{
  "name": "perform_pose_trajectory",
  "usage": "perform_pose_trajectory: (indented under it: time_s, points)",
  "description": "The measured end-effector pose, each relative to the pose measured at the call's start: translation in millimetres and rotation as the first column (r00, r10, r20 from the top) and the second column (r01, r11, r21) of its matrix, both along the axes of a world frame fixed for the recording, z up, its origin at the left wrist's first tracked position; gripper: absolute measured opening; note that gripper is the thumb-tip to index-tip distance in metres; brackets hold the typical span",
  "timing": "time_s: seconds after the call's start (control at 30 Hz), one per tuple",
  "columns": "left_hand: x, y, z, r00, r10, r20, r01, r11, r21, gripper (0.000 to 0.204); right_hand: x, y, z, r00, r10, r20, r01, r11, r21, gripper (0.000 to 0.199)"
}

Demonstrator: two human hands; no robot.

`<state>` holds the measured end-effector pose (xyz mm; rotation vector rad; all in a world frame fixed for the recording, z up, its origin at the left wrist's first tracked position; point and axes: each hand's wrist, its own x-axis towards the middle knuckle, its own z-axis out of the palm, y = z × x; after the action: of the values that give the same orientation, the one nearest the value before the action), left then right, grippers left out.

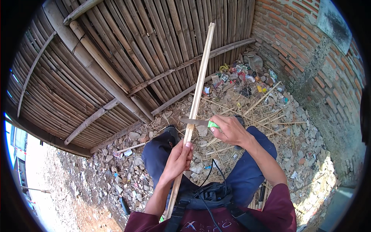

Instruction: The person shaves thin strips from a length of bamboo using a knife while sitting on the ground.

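A long pale strip of split bamboo runs from my lap up and slightly right, its far end raised in front of the slatted wall. My left hand is wrapped round its lower part, thumb on top. In my right hand is a knife with a bright green handle. The knife's grey blade lies across the strip, a little above my left hand, its tip passing the strip's left edge. Whether the edge is cutting in cannot be made out.
A bamboo-slat wall with pole braces stands ahead and left; a brick wall rises on the right. Stones and bamboo shavings cover the ground, with a litter heap in the corner. A black strap bag rests at my waist.
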<state>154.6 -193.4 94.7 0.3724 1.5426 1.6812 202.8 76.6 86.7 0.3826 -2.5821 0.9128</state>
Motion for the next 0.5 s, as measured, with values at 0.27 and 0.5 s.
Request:
perform_pose_trajectory:
  time_s: [0.27, 0.5]
  points:
    - [2.9, 1.2, -0.7, 0.999, 0.005, -0.04, -0.006, 1.0, -0.028, 0.031, 0.2, 2.3, -3.0, 0.996, -0.07, 0.056, 0.069, 0.997, 0.025, 0.034]
    - [6.7, 2.2, -4.8, 0.984, 0.034, -0.177, -0.042, 0.998, -0.045, 0.031, -0.7, -1.0, -0.5, 0.999, -0.042, 0.014, 0.042, 0.997, 0.065, 0.031]
